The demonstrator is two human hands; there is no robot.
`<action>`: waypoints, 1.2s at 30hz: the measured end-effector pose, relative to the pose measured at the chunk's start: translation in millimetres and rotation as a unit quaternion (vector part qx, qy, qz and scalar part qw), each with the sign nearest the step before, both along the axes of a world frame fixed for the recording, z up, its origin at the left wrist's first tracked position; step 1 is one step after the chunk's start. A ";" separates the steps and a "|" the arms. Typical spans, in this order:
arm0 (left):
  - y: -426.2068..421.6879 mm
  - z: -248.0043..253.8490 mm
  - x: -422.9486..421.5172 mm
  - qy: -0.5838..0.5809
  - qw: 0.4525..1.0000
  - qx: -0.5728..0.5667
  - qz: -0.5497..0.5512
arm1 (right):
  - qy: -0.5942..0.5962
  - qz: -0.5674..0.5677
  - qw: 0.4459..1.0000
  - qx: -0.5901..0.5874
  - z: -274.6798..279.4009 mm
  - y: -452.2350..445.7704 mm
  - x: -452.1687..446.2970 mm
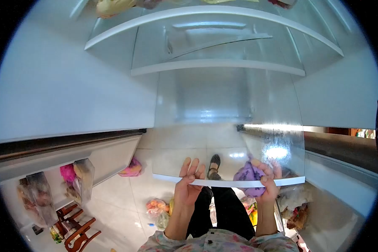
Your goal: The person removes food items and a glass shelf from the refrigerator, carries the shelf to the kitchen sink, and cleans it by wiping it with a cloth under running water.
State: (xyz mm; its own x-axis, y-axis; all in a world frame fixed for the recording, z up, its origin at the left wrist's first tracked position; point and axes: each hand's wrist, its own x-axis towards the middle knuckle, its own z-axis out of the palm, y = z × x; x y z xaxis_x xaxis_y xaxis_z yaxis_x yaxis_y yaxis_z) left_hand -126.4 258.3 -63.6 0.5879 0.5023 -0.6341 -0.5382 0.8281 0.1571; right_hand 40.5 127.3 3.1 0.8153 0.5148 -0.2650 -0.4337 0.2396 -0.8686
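A clear glass shelf (229, 143) with a white front strip is pulled out of the fridge towards me. My left hand (188, 185) holds its front edge, thumb on the white strip and fingers under the glass. Nearer the right end, my right hand (268, 182) grips the same edge, its fingers seen through the glass. A purple cloth (250, 173) shows beside my right hand, partly behind the strip; whether that hand touches it I cannot tell.
Two fridge shelves (218, 64) lie above, the top one bearing food. Open doors flank me, with filled bins (80, 180) at left and bags (296, 206) at right. A pink bag (131, 168), fruit bags (156, 206) and a wooden chair (82, 235) are on the floor.
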 end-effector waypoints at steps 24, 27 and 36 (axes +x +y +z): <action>-153.3 87.3 -166.1 0.046 0.985 -0.165 0.029 | 0.026 0.144 0.984 -0.099 82.0 -148.5 -144.7; -174.1 79.3 -198.6 0.069 0.983 -0.164 0.048 | 0.087 0.187 0.973 -0.100 79.9 -144.9 -153.9; -208.5 45.3 -264.8 0.158 0.967 -0.068 0.190 | 0.196 0.374 0.898 -0.122 -0.1 -114.7 -179.8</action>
